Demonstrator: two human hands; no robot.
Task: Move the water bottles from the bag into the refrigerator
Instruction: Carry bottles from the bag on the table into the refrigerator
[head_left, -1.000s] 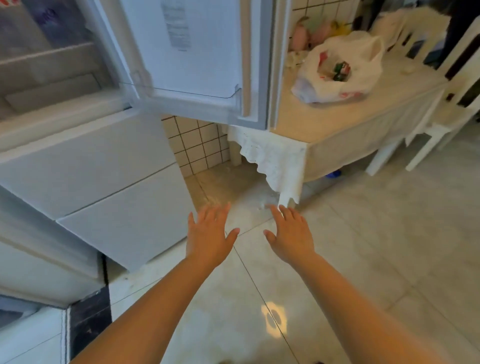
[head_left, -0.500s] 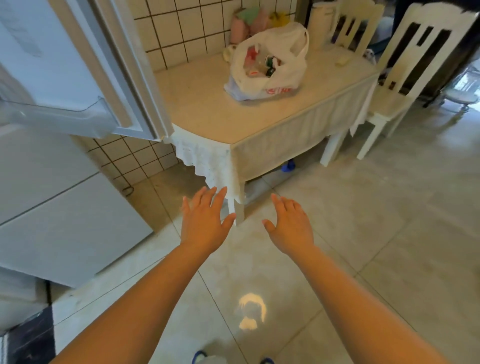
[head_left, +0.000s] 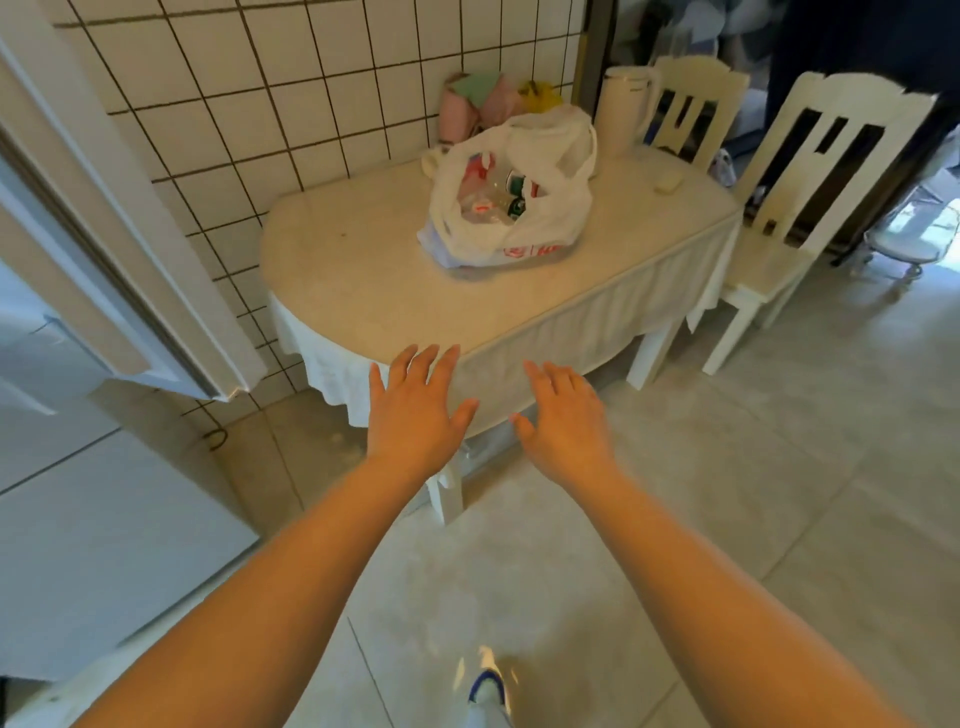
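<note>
Room: It was a kitchen with a white tiled wall (head_left: 311, 98) and a pale tiled floor (head_left: 779, 467).
Tabletop: A rounded tabletop (head_left: 363, 280) stood against the wall, with a white cloth hanging over its edge.
Bag: A white plastic bag (head_left: 540, 228) with red print sat on the tabletop, near the middle. Its top was open.
Water bottles: The water bottles (head_left: 493, 200) lay inside the bag. Only their tops and bits of label showed, so I could not count them.
Refrigerator: The white refrigerator (head_left: 98, 540) was at the left side, well apart from the bag. Its upper door (head_left: 119, 270) was swung open.
Left hand: The left hand (head_left: 415, 415) was stretched out flat, palm down, fingers spread. It held nothing. It was in the air by the near edge of the tabletop.
Right hand: The right hand (head_left: 566, 421) was just beside the left one, also flat with loose fingers. It held nothing.
Other things: A white jug (head_left: 623, 111) stood at the back of the tabletop. Pink and yellow things (head_left: 493, 104) sat by the wall behind the bag. Two white chairs (head_left: 810, 208) stood at the far end.
Foot: A blue and white shoe (head_left: 485, 693) showed at the bottom.
</note>
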